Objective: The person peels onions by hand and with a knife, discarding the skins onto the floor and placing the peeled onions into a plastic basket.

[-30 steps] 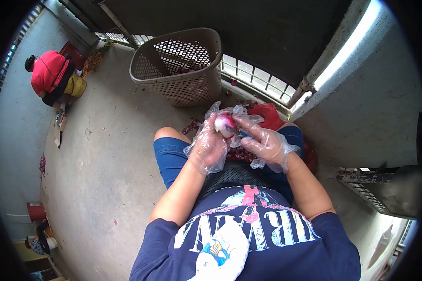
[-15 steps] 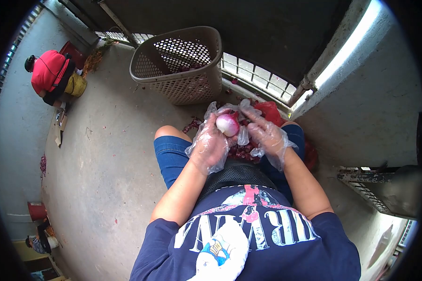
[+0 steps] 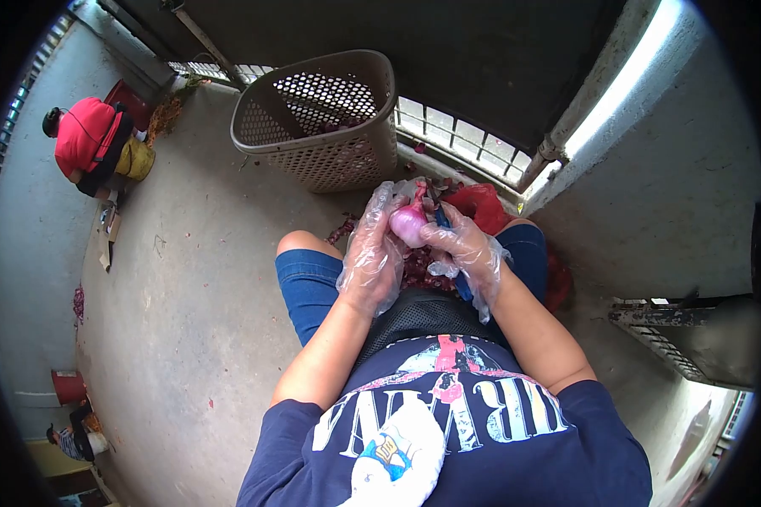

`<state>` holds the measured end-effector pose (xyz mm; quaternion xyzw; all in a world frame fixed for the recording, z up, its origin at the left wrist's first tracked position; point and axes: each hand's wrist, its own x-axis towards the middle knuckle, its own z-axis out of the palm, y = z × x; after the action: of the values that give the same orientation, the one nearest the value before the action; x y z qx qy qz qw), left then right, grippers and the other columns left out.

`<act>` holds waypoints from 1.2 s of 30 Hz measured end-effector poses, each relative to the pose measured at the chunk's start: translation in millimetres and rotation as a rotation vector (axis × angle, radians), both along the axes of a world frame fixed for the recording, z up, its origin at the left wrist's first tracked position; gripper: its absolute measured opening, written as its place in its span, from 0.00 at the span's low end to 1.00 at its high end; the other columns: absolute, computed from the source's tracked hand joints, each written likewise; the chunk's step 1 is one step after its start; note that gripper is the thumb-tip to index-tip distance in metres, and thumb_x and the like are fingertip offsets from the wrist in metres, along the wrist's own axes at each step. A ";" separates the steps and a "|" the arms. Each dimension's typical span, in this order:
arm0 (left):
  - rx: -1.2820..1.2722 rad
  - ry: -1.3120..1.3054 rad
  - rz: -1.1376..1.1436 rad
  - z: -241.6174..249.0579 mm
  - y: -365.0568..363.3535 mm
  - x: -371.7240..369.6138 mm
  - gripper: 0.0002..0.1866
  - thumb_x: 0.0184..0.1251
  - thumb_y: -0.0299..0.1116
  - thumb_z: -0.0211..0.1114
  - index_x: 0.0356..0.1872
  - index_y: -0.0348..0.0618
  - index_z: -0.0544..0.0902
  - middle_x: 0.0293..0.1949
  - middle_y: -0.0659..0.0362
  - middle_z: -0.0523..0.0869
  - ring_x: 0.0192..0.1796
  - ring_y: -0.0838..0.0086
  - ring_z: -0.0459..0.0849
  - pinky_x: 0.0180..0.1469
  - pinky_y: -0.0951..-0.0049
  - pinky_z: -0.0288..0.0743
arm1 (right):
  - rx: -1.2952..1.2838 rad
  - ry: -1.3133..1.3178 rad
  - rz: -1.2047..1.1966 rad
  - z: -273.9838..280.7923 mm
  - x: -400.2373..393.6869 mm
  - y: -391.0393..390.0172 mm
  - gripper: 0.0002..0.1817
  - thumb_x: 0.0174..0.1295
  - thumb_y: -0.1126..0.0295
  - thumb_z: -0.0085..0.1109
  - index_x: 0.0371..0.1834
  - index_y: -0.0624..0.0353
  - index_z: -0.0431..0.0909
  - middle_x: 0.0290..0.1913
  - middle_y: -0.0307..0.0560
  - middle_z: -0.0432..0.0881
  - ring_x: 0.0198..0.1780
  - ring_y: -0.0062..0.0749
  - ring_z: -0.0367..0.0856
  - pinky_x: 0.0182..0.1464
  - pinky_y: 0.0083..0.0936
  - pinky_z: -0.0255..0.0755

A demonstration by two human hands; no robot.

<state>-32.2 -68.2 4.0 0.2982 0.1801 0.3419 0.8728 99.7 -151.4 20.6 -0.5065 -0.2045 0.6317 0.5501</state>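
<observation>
A purple-red onion [image 3: 408,225] with its dry neck upright sits in my left hand [image 3: 372,249], the gloved fingers curled around its left side. Clear plastic gloves cover both hands. My right hand [image 3: 472,252] is closed around a blue-handled knife [image 3: 462,286]; its dark blade rises beside the onion's neck, and the fingers hide the middle of the handle. My right fingertips are at the onion's right side. Below the hands, between my knees, lies a heap of onions and loose red skins [image 3: 418,270]. A red mesh bag [image 3: 479,205] lies just beyond my right hand.
A tall brown plastic basket [image 3: 347,156] with onions inside stands ahead, by a barred opening. One person in red [image 3: 89,139] sits at the far left near a red tub [image 3: 127,101]; another person [image 3: 72,435] is at lower left beside a red bucket [image 3: 68,386]. A wall [image 3: 634,169] rises at right.
The onion has turned from its pale side to its purple side, neck up. My left fingers have closed around it. My right hand, its fingers spread before, now grips the blue-handled knife, which shows clearly.
</observation>
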 end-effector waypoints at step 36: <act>-0.200 0.312 -0.055 -7.0 4.9 18.9 0.29 0.70 0.59 0.40 0.55 0.44 0.73 0.52 0.54 0.79 0.55 0.63 0.76 0.56 0.57 0.71 | 0.218 -0.480 0.160 -33.1 3.2 -8.8 0.35 0.63 0.58 0.54 0.70 0.61 0.53 0.66 0.56 0.65 0.66 0.35 0.64 0.65 0.24 0.55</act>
<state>-13.3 -63.4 -3.0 0.2642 0.3380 0.2478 0.8686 102.8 -160.1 -12.5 -0.5616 -0.4351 0.5096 0.4854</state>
